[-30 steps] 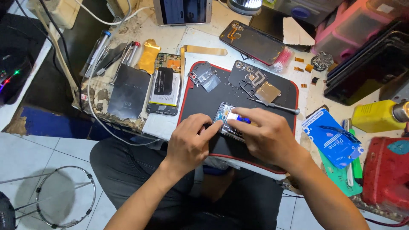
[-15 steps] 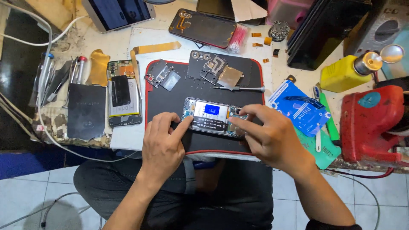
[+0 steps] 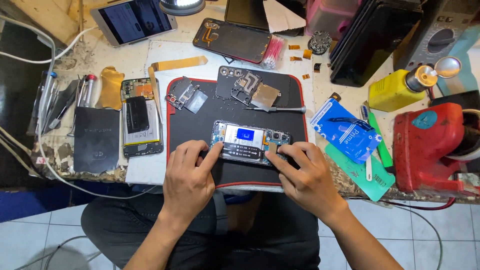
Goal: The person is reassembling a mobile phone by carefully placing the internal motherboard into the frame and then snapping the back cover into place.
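An opened phone lies on a black mat, pinned between left hand and right hand, fingertips pressing its ends.

Phone's near edge under fingers; red tool cropped.
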